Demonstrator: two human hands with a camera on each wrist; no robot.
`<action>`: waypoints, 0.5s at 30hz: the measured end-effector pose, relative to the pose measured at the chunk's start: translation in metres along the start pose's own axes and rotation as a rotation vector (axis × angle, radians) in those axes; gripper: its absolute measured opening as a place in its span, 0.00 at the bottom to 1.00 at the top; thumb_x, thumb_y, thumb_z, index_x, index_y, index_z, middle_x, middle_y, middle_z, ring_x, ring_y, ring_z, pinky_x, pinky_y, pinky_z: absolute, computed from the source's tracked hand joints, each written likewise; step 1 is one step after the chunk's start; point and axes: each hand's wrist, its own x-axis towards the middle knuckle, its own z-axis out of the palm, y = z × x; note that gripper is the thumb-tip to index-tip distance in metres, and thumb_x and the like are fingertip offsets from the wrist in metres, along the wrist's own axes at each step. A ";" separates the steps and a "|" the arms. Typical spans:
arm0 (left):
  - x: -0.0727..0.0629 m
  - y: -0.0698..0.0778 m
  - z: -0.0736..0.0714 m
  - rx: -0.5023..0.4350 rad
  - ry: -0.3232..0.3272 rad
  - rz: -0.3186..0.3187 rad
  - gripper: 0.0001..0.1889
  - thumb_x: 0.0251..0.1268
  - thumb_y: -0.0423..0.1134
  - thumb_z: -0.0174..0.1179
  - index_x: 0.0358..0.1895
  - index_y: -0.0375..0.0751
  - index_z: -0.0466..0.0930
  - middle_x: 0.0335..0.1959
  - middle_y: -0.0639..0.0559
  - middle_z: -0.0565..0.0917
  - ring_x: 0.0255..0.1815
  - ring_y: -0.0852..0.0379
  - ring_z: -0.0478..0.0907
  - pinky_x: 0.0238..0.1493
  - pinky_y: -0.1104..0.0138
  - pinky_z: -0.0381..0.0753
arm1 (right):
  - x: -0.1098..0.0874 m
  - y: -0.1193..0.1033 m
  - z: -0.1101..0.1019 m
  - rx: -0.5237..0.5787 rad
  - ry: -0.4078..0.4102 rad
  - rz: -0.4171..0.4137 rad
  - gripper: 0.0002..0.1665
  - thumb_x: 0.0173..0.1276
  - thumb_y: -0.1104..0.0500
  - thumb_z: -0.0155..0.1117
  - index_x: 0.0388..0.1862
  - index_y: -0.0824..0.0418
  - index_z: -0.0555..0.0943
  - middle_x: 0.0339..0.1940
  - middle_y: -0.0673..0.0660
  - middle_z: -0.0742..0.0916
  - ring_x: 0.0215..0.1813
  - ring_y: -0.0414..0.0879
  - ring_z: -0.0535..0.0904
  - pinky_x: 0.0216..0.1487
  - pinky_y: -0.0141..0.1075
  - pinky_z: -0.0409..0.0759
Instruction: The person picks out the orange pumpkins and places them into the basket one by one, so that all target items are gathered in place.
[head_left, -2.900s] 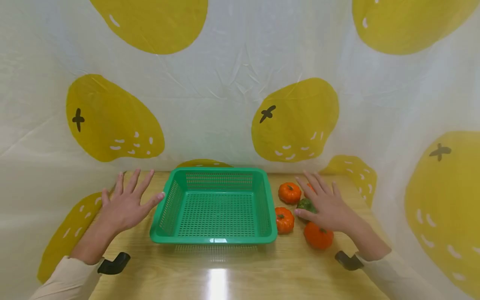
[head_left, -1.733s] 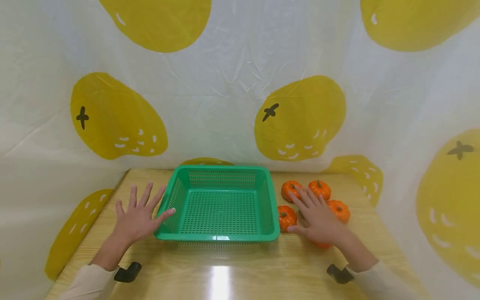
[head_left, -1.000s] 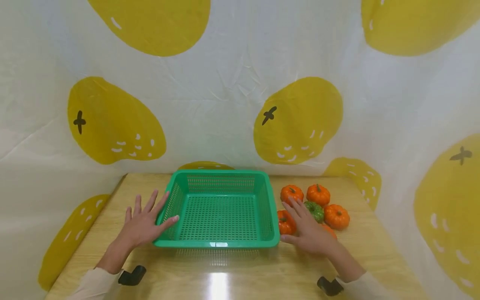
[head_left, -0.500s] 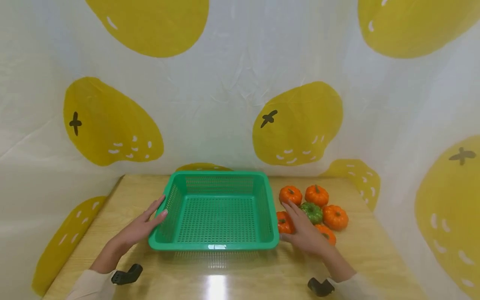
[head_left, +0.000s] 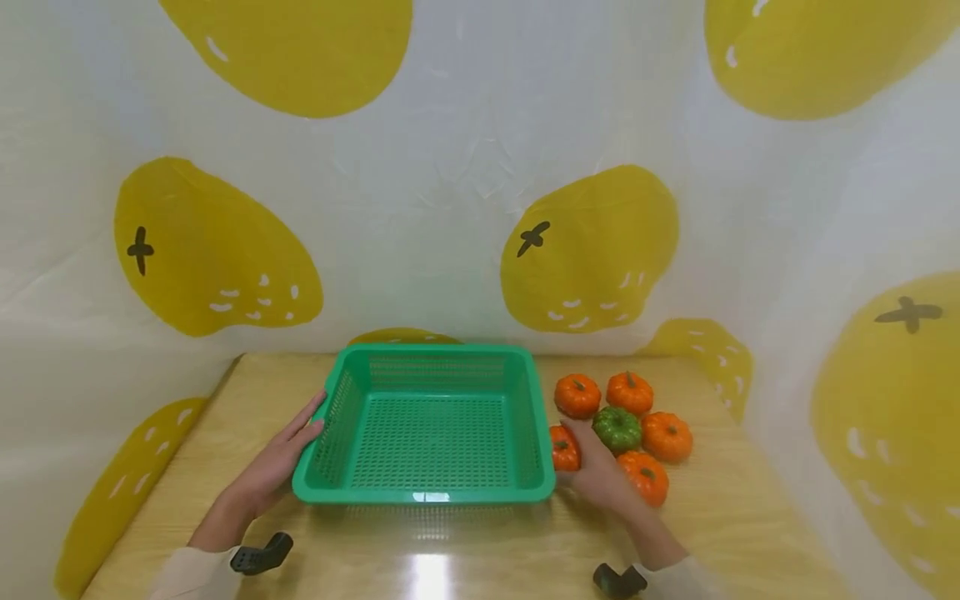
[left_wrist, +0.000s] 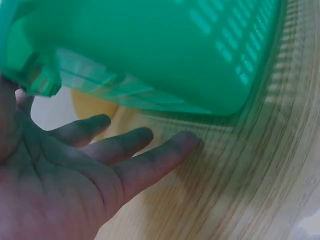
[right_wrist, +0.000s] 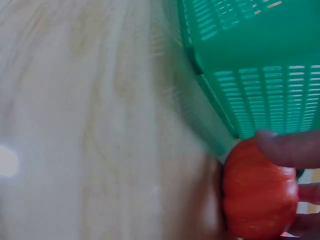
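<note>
A green plastic basket (head_left: 431, 497) with slotted walls stands on the wooden table. My left hand (head_left: 273, 467) is at its left side, fingers extended and spread, with the thumb at the rim. In the left wrist view these fingers (left_wrist: 160, 160) lie below the basket wall, close over the table. My right hand (head_left: 596, 477) holds a small orange pumpkin (head_left: 564, 450) beside the basket's right wall. The right wrist view shows the thumb (right_wrist: 290, 148) across the ribbed pumpkin (right_wrist: 260, 195) and the other fingers along its far side.
Right of the basket sit a green pumpkin (head_left: 618, 429) and several orange pumpkins (head_left: 667, 437), grouped closely behind and beside my right hand. A white curtain (head_left: 420, 217) printed with yellow fruit hangs along the table's back and sides.
Both hands have come lower and in toward the basket's sides. My right hand has moved left from over the group and taken hold of the pumpkin nearest the basket, uncovering the others.
</note>
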 end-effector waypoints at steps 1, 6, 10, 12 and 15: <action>0.000 -0.001 0.001 -0.003 0.001 0.000 0.34 0.86 0.59 0.38 0.85 0.73 0.32 0.87 0.43 0.36 0.70 0.42 0.67 0.57 0.59 0.80 | 0.000 0.002 0.003 -0.008 0.014 0.006 0.52 0.60 0.60 0.80 0.80 0.65 0.64 0.76 0.67 0.74 0.75 0.66 0.71 0.75 0.64 0.67; 0.003 -0.004 0.005 -0.038 -0.012 0.004 0.33 0.86 0.60 0.37 0.85 0.74 0.34 0.87 0.43 0.39 0.70 0.39 0.66 0.59 0.56 0.80 | -0.001 0.006 0.009 -0.027 0.105 0.040 0.50 0.57 0.62 0.80 0.77 0.64 0.69 0.76 0.66 0.76 0.76 0.68 0.70 0.75 0.64 0.66; 0.003 -0.004 0.005 -0.054 -0.013 0.009 0.33 0.87 0.59 0.37 0.85 0.72 0.33 0.86 0.42 0.42 0.68 0.41 0.68 0.58 0.55 0.80 | 0.001 0.004 0.005 -0.028 0.126 0.054 0.50 0.55 0.60 0.82 0.77 0.64 0.71 0.75 0.67 0.77 0.76 0.68 0.70 0.75 0.64 0.66; 0.002 -0.004 0.005 -0.057 -0.011 0.009 0.33 0.87 0.59 0.36 0.85 0.72 0.33 0.85 0.41 0.42 0.67 0.41 0.69 0.57 0.54 0.81 | 0.003 0.003 0.003 -0.022 0.127 0.058 0.50 0.55 0.59 0.82 0.76 0.64 0.71 0.74 0.68 0.77 0.76 0.69 0.71 0.74 0.64 0.67; 0.001 -0.003 0.005 -0.062 -0.003 0.012 0.33 0.87 0.59 0.36 0.85 0.71 0.33 0.85 0.40 0.43 0.66 0.41 0.70 0.57 0.54 0.81 | 0.004 -0.001 -0.002 -0.016 0.130 0.075 0.50 0.54 0.58 0.83 0.76 0.62 0.72 0.73 0.68 0.79 0.75 0.68 0.72 0.74 0.64 0.69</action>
